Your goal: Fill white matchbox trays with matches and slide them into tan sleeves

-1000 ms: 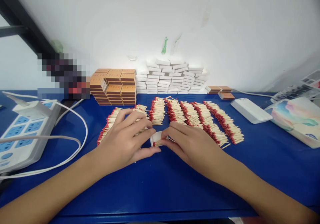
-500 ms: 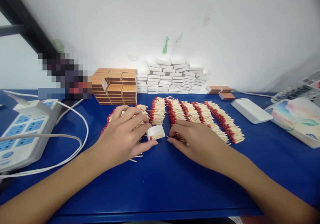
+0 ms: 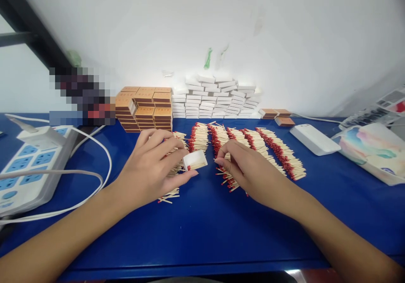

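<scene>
My left hand (image 3: 155, 165) is closed on a small white matchbox tray (image 3: 200, 158), gripped at its left end between thumb and fingers. A few red-tipped matches (image 3: 196, 165) lie along the tray's near side. To the right of the tray, a short gap away, my right hand (image 3: 245, 163) has thumb and fingertips pinched together. What they hold, if anything, I cannot make out. Beneath and beside that hand are loose matches (image 3: 226, 176), part of a row it partly hides. Another pile of matches (image 3: 172, 193) shows under and beside my left hand.
Rows of matches (image 3: 199, 137) lie on the blue table (image 3: 196, 236). Behind stand stacked brown matchboxes (image 3: 153, 112) and stacked white trays (image 3: 215, 99). Several loose matchboxes (image 3: 283, 122), a white device (image 3: 314, 139) and a colourful pack (image 3: 373, 150) sit right; a power strip (image 3: 34, 165) with cables left.
My right hand has lifted slightly off the matches, its fingertips drawing into a tighter pinch and uncovering more of the row. The tray in my left hand has risen and shifted slightly left.
</scene>
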A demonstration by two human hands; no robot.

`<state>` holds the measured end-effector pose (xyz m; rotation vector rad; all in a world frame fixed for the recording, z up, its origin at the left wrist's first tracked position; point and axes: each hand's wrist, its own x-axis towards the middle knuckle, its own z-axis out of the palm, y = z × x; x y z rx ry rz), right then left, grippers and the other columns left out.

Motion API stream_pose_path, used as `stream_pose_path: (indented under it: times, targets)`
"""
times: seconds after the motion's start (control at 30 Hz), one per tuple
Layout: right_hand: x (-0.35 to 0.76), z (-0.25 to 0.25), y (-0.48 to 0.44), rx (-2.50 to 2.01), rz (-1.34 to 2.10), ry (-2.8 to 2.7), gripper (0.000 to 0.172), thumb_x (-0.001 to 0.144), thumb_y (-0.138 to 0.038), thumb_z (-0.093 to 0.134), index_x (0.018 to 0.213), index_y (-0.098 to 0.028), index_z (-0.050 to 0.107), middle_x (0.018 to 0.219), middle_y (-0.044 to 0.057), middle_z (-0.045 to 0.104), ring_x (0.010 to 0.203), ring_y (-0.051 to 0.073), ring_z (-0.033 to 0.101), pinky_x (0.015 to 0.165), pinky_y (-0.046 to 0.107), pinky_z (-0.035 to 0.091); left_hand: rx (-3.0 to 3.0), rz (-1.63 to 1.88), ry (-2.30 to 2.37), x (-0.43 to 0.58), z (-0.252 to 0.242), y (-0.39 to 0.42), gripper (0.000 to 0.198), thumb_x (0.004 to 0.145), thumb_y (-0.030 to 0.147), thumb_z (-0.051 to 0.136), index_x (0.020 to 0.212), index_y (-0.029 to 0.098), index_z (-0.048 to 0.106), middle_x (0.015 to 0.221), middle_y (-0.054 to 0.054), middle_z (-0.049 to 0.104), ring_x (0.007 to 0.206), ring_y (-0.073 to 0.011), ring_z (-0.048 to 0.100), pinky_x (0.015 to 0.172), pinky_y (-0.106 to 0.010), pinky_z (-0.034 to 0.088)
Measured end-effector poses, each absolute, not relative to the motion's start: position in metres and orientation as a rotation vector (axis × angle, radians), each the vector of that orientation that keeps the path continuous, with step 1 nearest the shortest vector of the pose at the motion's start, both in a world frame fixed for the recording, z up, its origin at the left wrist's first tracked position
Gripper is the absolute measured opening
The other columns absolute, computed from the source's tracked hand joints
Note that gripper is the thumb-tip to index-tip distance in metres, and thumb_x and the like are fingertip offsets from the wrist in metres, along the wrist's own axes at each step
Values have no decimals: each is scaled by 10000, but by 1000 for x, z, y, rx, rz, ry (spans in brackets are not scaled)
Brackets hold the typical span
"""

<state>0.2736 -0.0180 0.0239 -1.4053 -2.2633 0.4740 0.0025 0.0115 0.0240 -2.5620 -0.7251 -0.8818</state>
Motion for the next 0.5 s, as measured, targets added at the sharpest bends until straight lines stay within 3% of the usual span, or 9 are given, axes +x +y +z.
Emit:
stream_pose_path:
  times: [0.17, 0.33, 0.5]
  targets:
    - [273, 24, -19, -1457, 655, -2224, 143, 1101, -294, 534, 1004, -227, 614, 853, 14, 708, 715, 174, 639, 614, 296, 432, -2516, -923, -756, 1, 24, 13, 263, 930, 388, 814, 1093, 209, 712, 1075, -74, 787, 1028, -297, 680, 896, -482, 490]
    - [272, 22, -21, -1289, 621, -2229, 272, 1100, -262, 542, 1321, -276, 698, 1109, 45, 765, 883, 185, 683, 743, 314, 499, -2476, -943, -792, 1, 26, 12, 270, 929, 388, 813, 1099, 201, 718, 1083, -80, 793, 1019, -306, 674, 878, -491, 498]
    - [252, 25, -31, -1219, 1041, -2086, 154, 1052, -286, 660, 1032, -270, 812, 910, -18, 791, 755, 145, 671, 675, 276, 495, -2419, -999, -853, -1, 30, 12, 287, 923, 378, 819, 1139, 220, 717, 1073, -80, 793, 1017, -314, 683, 872, -506, 511]
